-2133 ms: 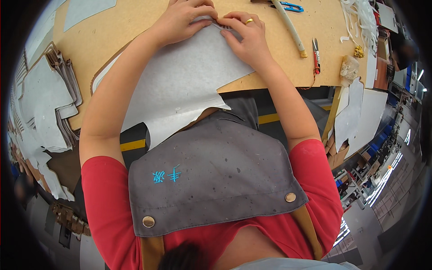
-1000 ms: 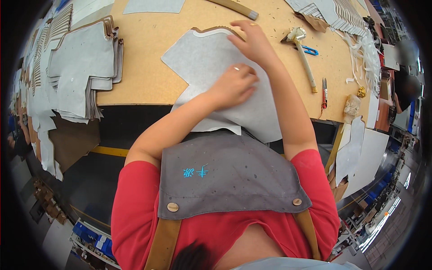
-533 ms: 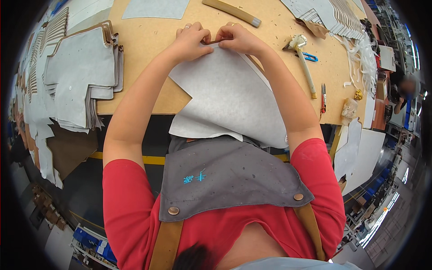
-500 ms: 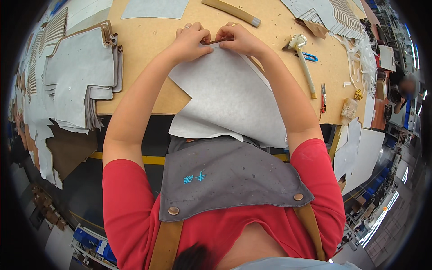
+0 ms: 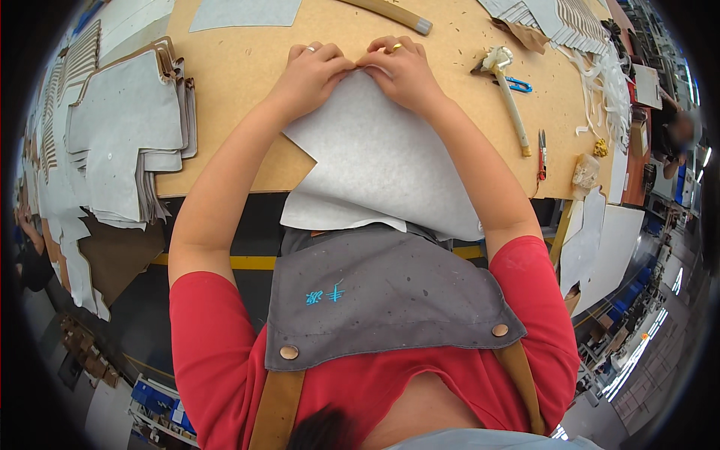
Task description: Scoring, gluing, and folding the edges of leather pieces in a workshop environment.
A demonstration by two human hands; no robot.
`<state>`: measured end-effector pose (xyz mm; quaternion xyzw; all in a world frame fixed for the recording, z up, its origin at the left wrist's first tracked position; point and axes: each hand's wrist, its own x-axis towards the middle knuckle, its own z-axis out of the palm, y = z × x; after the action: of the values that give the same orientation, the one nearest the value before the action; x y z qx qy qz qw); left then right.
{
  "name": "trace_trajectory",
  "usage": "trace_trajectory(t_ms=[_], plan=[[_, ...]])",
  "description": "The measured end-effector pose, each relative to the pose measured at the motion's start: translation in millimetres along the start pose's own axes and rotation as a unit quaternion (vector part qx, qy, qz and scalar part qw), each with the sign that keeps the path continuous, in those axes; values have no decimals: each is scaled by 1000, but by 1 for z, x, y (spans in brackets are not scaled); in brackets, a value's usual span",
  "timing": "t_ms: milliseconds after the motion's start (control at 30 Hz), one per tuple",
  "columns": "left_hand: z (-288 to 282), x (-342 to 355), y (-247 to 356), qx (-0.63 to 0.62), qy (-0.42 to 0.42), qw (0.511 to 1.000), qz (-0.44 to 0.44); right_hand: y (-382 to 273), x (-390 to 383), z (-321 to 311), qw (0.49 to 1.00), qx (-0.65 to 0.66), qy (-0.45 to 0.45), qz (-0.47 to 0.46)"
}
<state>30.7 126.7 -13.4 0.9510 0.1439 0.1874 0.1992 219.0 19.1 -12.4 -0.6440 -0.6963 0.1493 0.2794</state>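
Note:
A large panel (image 5: 382, 157), white on the side facing up, lies over the table's near edge and hangs toward my apron. It has a notch on its left side. My left hand (image 5: 311, 79) and my right hand (image 5: 405, 71) meet at the panel's far edge. Both are closed, with thumbs and fingertips pinching that edge close together. The fingers cover the edge itself, so I cannot make out its fold.
The brown work table (image 5: 247, 90) carries a stack of white-faced panels (image 5: 127, 112) at left. To the right lie a hammer (image 5: 516, 112), blue snips (image 5: 519, 85), a red-handled tool (image 5: 541, 157) and white strips (image 5: 611, 90). A brown bar (image 5: 394, 15) lies beyond my hands.
The fingertips of my two hands have come together on the panel's far edge. The brown edge that showed between them and along the panel's right side is now out of sight.

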Motion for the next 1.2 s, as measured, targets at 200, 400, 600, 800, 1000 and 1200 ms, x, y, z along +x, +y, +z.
trace_trajectory(t_ms=[200,400,600,800,1000,1200], plan=[[-8,4,4,26,-23,999,-19,-6,-5,4,986,-142,65,-64],[-28,17,-18,-108,-164,970,-145,-17,4,19,999,-32,15,11],[-26,7,-22,-92,-117,987,-68,-14,3,21,999,-23,39,-1],[-27,-4,-20,61,-54,995,56,-13,0,27,992,-73,86,-64],[-12,-15,-23,6,31,995,-92,-17,7,26,995,-52,72,-37],[-12,-17,-22,-32,24,991,-127,-24,9,28,998,-14,64,-5]])
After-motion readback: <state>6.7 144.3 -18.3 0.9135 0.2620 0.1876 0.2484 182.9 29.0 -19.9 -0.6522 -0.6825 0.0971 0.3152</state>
